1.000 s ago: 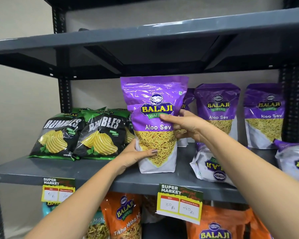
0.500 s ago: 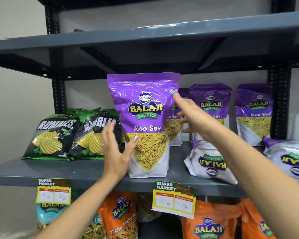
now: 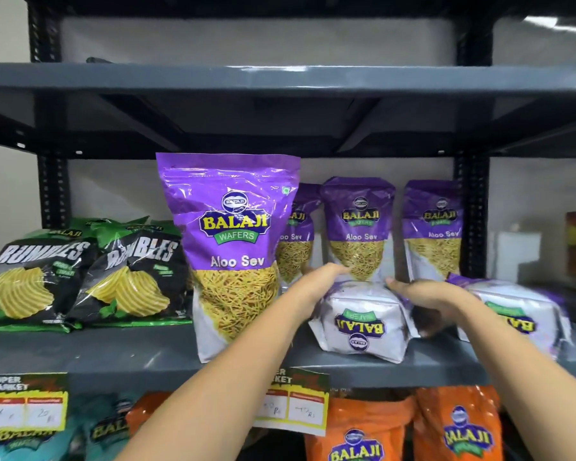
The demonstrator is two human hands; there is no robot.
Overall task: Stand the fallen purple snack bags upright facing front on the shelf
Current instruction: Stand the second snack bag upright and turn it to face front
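- While one purple bag (image 3: 230,247) stands upright at the shelf (image 3: 113,351) front edge, fallen bag (image 3: 359,322) lies beside it.
- Left hand (image 3: 320,282) and right hand (image 3: 426,294), fingers spread, cup its two sides.

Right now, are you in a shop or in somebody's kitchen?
Most likely a shop. Yellow Super Market price tags hang on the grey metal shelf, and many identical purple Aloo Sev bags stand in rows.

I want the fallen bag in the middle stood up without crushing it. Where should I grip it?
Take the fallen bag by its two side edges, one hand from each side, as the left hand and right hand now flank it. Its logo reads upside down, so tip the far end up.
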